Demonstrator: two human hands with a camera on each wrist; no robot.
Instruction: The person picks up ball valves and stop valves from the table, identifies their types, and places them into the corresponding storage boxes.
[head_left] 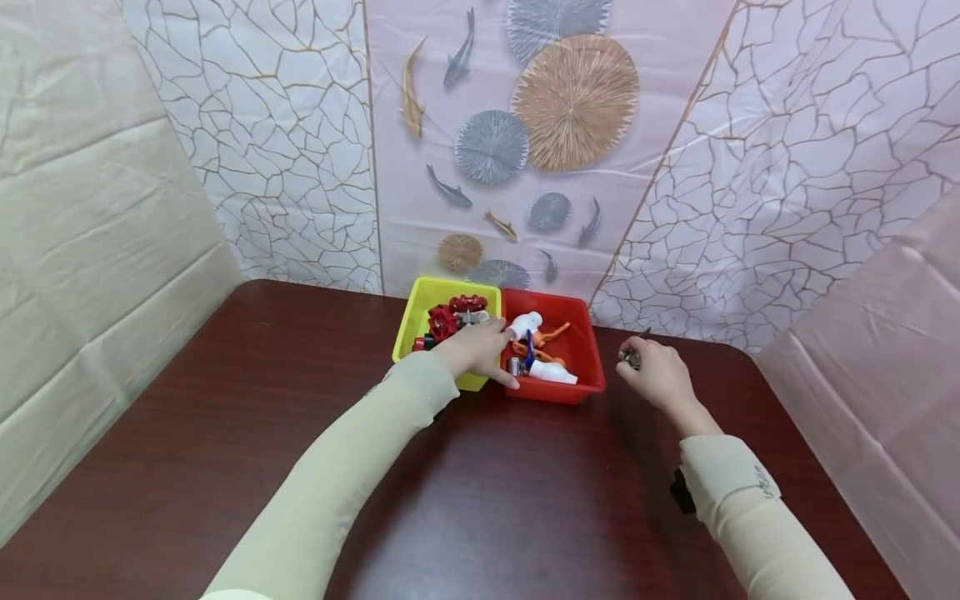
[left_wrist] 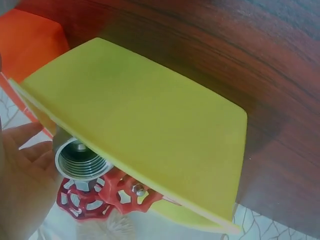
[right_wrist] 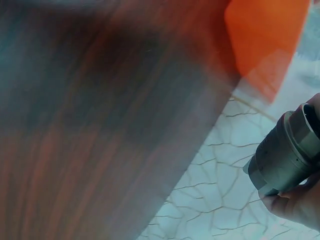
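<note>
My left hand [head_left: 480, 348] reaches over the shared edge of the yellow bin [head_left: 417, 321] and the red bin [head_left: 596, 354], with its fingers spread. In the left wrist view those fingers [left_wrist: 37, 150] lie beside a threaded metal valve end [left_wrist: 82, 159], close to the bin's rim. Red handwheels [head_left: 442, 322] of gate valves show inside the yellow bin. Right of the red bin, my right hand [head_left: 660, 375] grips a metal pipe fitting [head_left: 630, 358] above the table. The right wrist view shows this fitting [right_wrist: 285, 155] as a grey cylinder with a hexagonal end; fingers cover part of it.
In the red bin lie white plastic pieces [head_left: 553, 372], orange handles [head_left: 555, 332], a blue lever [head_left: 529, 350] and a small metal fitting [head_left: 514, 367]. Both bins stand side by side near the back of the dark wooden table [head_left: 480, 500], before a patterned cloth wall [head_left: 300, 150].
</note>
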